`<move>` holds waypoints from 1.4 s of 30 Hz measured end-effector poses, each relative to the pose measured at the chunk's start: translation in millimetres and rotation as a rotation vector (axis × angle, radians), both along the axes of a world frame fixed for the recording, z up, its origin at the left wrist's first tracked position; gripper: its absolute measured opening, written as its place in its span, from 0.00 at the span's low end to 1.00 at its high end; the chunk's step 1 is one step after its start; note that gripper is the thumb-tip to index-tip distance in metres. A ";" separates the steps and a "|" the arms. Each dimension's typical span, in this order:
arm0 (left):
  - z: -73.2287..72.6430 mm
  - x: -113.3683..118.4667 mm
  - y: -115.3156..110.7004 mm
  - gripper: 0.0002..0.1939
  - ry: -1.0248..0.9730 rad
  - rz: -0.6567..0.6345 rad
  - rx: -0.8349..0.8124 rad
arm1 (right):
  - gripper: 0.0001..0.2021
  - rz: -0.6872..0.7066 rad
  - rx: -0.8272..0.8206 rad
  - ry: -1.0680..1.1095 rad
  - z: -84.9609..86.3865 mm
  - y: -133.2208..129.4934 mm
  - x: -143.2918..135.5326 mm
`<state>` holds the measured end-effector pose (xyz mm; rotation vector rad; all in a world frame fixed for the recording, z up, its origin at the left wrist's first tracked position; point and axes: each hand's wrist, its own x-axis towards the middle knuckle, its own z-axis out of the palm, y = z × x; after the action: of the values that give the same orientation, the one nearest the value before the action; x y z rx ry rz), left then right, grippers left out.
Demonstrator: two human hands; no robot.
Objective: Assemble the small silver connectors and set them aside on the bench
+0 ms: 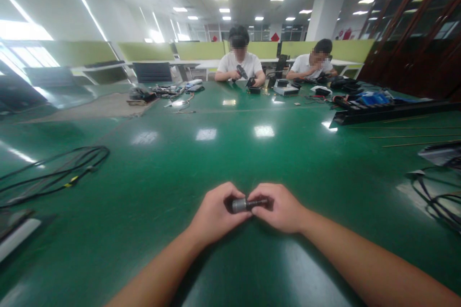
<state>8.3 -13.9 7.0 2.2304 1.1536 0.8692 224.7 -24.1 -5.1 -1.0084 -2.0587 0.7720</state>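
Between my two hands, low over the green table, is a small cylindrical part (239, 205) with a silver-grey barrel and a thinner dark stem; I cannot make out its exact kind. My left hand (217, 208) is curled round the grey barrel on the left, thumb along the near side. The fingers and thumb of my right hand (281, 207) pinch the dark stem on the right. The part lies roughly level, its stem pointing right. Both hands nearly meet at its middle, and some fingertips are hidden behind it.
The green table (173, 153) stretches ahead. Coiled black cables (86, 165) lie at left, more cables (437, 196) at right. A long black channel (389, 112) and thin rods (414, 136) are far right. Two people sit opposite; one holds a power drill (241, 72).
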 end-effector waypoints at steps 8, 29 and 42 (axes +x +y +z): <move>1.2 0.5 -0.2 0.10 -0.014 0.003 -0.008 | 0.07 -0.009 -0.032 0.008 1.0 -0.8 -0.7; 3.3 0.9 -0.8 0.10 -0.028 0.009 0.022 | 0.06 -0.034 -0.035 0.016 0.1 -0.7 -0.5; 2.6 0.2 -1.0 0.10 -0.062 0.012 0.051 | 0.02 -0.061 -0.017 0.041 -1.7 0.9 -0.9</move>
<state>8.5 -14.9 9.6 2.2234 1.1295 0.9760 223.8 -23.2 -6.8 -1.0519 -1.9801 0.7738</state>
